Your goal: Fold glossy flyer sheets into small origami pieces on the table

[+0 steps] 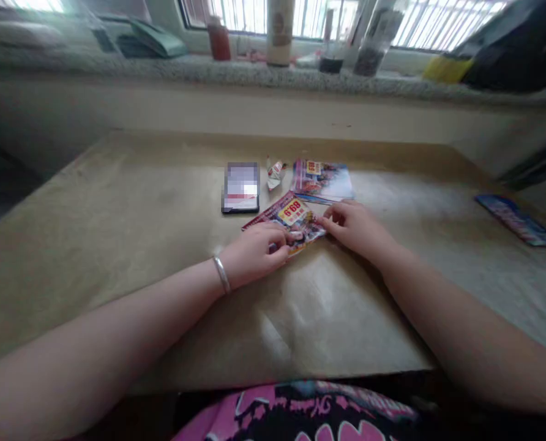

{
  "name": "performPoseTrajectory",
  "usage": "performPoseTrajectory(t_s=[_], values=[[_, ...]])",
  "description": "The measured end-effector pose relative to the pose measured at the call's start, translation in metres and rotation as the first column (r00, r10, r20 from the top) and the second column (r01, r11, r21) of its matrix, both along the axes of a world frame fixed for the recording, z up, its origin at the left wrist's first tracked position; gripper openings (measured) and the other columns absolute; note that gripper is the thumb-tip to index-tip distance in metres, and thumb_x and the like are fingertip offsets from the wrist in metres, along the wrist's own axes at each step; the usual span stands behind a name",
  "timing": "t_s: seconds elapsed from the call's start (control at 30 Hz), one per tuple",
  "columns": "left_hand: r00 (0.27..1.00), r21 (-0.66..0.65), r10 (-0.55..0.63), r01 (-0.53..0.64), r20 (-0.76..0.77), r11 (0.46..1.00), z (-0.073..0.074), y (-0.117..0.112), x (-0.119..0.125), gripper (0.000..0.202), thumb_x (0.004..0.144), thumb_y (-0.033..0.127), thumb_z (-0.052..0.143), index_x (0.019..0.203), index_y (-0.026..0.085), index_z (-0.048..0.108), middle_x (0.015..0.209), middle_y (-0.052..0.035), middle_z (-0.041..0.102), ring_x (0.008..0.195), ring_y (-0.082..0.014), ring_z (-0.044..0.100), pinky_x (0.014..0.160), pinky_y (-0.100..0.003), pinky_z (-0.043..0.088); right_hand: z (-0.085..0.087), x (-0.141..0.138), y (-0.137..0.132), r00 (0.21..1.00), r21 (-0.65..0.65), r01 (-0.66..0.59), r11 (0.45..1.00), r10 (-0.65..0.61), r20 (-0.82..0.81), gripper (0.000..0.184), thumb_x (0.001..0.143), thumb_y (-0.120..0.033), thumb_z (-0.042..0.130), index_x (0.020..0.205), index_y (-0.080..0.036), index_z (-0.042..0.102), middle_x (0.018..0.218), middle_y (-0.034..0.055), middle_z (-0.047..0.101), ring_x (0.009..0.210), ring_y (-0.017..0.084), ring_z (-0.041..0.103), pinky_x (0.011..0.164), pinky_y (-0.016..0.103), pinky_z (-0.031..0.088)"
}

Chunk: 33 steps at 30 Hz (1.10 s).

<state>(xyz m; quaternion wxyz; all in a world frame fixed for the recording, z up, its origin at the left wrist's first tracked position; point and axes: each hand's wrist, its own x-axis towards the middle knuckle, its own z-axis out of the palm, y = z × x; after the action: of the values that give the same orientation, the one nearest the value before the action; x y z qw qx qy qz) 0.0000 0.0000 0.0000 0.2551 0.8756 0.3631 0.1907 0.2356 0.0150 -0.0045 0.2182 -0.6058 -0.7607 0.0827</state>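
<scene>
A colourful printed flyer [295,211] with a yellow price patch lies at an angle on the table. My left hand [261,248], with a silver bangle at the wrist, presses on its lower left side, fingers curled over the paper. The right edge of the same flyer sits at the fingertips of my right hand [353,226], thumb and forefinger pinched together. Just behind it is another similar printed flyer [325,179], possibly with more sheets beneath. Left of that are a small crumpled paper [275,174] and a phone [240,188] with a blurred screen.
The table [139,214] has a shiny tan covering and meets a wall at the back. A blue printed packet or leaflet [518,220] lies near its right edge. Above, the stone windowsill [236,72] holds a red-brown jar [218,40], a tall canister [280,33] and a dark bag [521,49].
</scene>
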Motion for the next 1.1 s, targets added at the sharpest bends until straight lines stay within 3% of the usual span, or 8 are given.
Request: performPoseTrajectory(t_s=[0.13,0.27,0.4,0.53,0.67,0.77,0.9,1.1], values=[[1.000,-0.024,-0.005,0.005,-0.016,1.000,0.005,-0.003,0.000,0.014,0.081,0.021,0.047,0.069,0.018,0.055,0.095,-0.0036,0.069,0.094,-0.0181,0.060,0.091,-0.033,0.047,0.003,0.005,-0.001,0.966,-0.116,-0.227,0.967,0.209,-0.149,0.030,0.083,-0.046,0.053,0.077,-0.019,0.065,0.090,0.0073,0.061,0.078,0.018,0.058,0.075,0.033,0.046],[1.000,-0.027,0.009,-0.009,0.022,1.000,0.003,-0.003,-0.001,0.013,0.079,0.018,0.049,0.067,0.018,0.054,0.105,-0.0036,0.068,0.100,-0.0186,0.060,0.095,-0.035,0.046,0.003,0.013,0.003,0.886,-0.089,-0.419,0.904,0.386,-0.257,0.026,0.070,-0.043,0.069,0.083,-0.021,0.069,0.112,0.0090,0.061,0.108,0.024,0.056,0.096,0.036,0.042],[0.997,-0.019,-0.048,0.050,0.054,0.999,0.002,-0.002,-0.002,0.015,0.080,0.020,0.051,0.067,0.017,0.056,0.116,-0.0052,0.065,0.109,-0.0188,0.058,0.100,-0.035,0.044,-0.003,0.012,0.006,0.882,-0.153,-0.391,0.908,0.321,-0.345,0.023,0.076,-0.043,0.062,0.071,-0.021,0.066,0.092,0.0059,0.067,0.086,0.020,0.061,0.078,0.033,0.047],[0.993,0.000,-0.112,0.112,0.026,0.994,0.000,-0.003,-0.004,0.013,0.082,0.024,0.054,0.075,0.017,0.063,0.126,-0.0068,0.059,0.118,-0.0213,0.053,0.106,-0.039,0.039,-0.008,0.005,0.005,0.916,-0.230,-0.192,0.954,0.090,-0.391,0.028,0.072,-0.047,0.064,0.072,-0.019,0.064,0.065,0.0007,0.060,0.056,0.013,0.048,0.052,0.026,0.038],[0.990,0.008,-0.142,0.142,-0.013,0.990,0.000,-0.004,-0.004,0.011,0.082,0.026,0.057,0.084,0.018,0.064,0.131,-0.0072,0.055,0.121,-0.0228,0.049,0.108,-0.041,0.037,-0.006,-0.002,0.001,0.948,-0.195,-0.057,0.979,-0.008,-0.318,0.029,0.071,-0.048,0.065,0.079,-0.019,0.064,0.061,-0.0016,0.055,0.053,0.012,0.044,0.050,0.025,0.034],[0.989,0.004,-0.145,0.145,-0.013,0.989,0.001,-0.004,-0.004,0.022,0.082,0.030,0.060,0.101,0.019,0.061,0.129,-0.0080,0.056,0.121,-0.0231,0.049,0.108,-0.042,0.037,-0.003,-0.004,-0.001,0.966,-0.164,-0.005,0.986,-0.037,-0.256,0.029,0.075,-0.048,0.062,0.082,-0.020,0.064,0.061,-0.0015,0.055,0.055,0.012,0.046,0.052,0.026,0.035],[0.989,-0.001,-0.135,0.135,-0.060,0.991,0.001,-0.005,-0.004,0.037,0.085,0.036,0.058,0.118,0.020,0.054,0.129,-0.0087,0.056,0.120,-0.0239,0.050,0.107,-0.045,0.036,-0.001,-0.001,-0.002,0.977,-0.172,-0.032,0.985,-0.005,-0.211,0.025,0.078,-0.045,0.059,0.082,-0.021,0.066,0.066,0.0002,0.058,0.059,0.014,0.050,0.056,0.027,0.039],[0.967,0.091,-0.202,0.218,-0.158,0.972,-0.001,-0.002,-0.003,0.035,0.095,0.034,0.040,0.122,0.018,0.058,0.138,-0.0072,0.051,0.130,-0.0216,0.043,0.113,-0.043,0.027,-0.009,0.012,0.008,0.943,-0.090,-0.254,0.963,0.227,-0.242,0.018,0.075,-0.039,0.066,0.075,-0.021,0.070,0.089,0.0062,0.059,0.078,0.018,0.057,0.068,0.031,0.047]])
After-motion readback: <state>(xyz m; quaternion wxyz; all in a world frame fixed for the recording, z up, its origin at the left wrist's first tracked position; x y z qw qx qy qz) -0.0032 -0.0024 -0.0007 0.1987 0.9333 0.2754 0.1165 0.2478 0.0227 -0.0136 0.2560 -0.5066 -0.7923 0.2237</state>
